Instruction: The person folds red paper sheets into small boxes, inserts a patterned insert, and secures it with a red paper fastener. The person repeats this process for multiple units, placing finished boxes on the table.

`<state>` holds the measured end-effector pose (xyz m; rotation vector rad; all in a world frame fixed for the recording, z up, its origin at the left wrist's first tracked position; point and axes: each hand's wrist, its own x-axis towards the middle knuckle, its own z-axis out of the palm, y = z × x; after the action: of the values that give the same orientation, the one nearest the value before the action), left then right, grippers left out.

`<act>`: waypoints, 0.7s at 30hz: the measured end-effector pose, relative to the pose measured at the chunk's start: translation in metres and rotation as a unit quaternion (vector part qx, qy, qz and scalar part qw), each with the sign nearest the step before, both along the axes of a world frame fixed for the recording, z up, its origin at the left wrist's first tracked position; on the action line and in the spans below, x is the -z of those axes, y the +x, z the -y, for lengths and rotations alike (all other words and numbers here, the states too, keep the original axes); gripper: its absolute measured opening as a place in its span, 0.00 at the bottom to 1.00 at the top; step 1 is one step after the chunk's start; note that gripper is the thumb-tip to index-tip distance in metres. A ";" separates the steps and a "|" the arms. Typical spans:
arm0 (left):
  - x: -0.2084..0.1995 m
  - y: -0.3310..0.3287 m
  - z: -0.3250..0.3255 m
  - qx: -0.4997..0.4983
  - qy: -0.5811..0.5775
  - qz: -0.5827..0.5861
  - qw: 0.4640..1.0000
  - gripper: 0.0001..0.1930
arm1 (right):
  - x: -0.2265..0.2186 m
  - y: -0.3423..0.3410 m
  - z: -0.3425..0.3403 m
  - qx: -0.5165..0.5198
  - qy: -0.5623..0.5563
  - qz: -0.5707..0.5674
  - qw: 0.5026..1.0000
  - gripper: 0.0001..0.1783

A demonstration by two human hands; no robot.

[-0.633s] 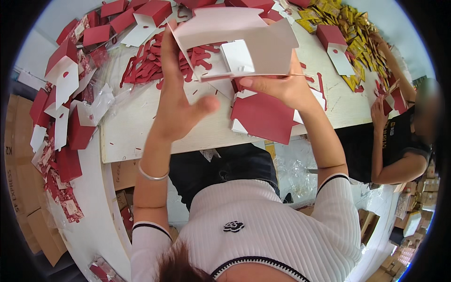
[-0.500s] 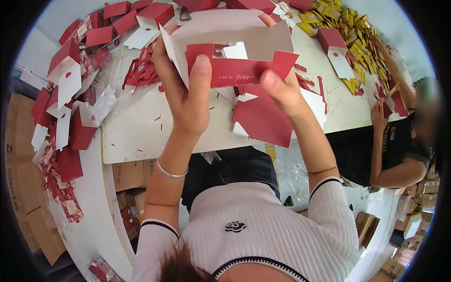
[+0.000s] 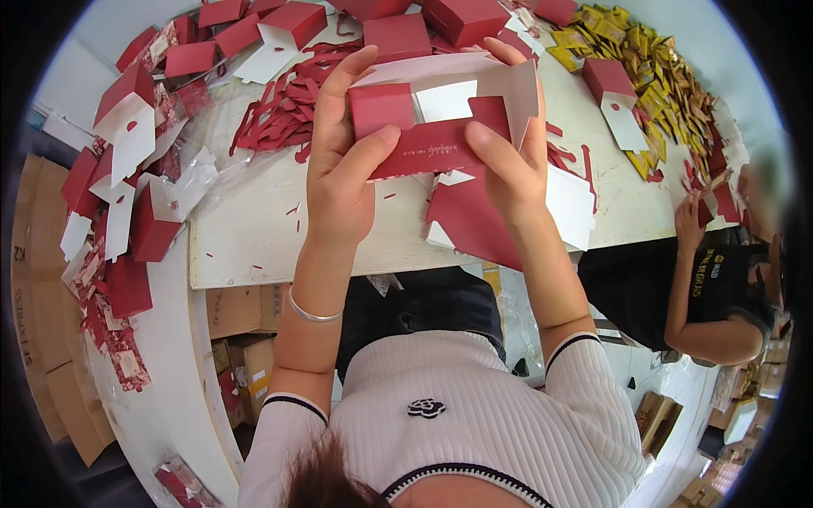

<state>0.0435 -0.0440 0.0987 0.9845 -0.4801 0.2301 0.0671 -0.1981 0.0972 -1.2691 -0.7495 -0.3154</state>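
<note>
Between my two hands, above the table, is a partly folded red cardboard box [image 3: 432, 146], white on its inner faces. My left hand [image 3: 345, 161] grips its left end, thumb on the red front panel and fingers up behind. Around the right end my right hand [image 3: 515, 161] is closed, its thumb pressing the front panel near a raised red flap. The box's inside is partly open to view. Beneath it on the table lie flat red and white card blanks [image 3: 474, 212], partly hidden by my right forearm.
Red ribbon strips [image 3: 279, 114] lie in a heap behind my left hand. Red boxes with white flaps [image 3: 127, 118] crowd the left side. Yellow packets [image 3: 652, 85] are piled at the far right, beside another red box [image 3: 608, 80]. A co-worker [image 3: 711, 288] handles red pieces at the right.
The box has come slightly lower and its walls are folded inward, so it looks narrower. My hands have closed in around its ends, and the left thumb has shifted onto the front panel.
</note>
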 end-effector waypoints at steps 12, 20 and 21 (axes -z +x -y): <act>0.004 0.003 0.004 -0.136 0.063 0.083 0.985 0.19 | -0.004 -0.003 0.001 -0.073 0.065 -0.035 0.995 0.23; -0.002 0.009 -0.005 -0.131 0.179 0.168 0.960 0.09 | -0.003 0.001 0.005 -0.036 0.030 0.013 0.999 0.14; -0.001 0.011 -0.007 -0.133 0.192 0.184 0.955 0.08 | -0.003 0.002 0.008 -0.043 0.023 0.017 0.999 0.13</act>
<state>0.0548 -0.0368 0.0995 1.3980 -0.7507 0.5856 0.0695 -0.2059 0.1005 -1.1864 -0.8185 -0.2830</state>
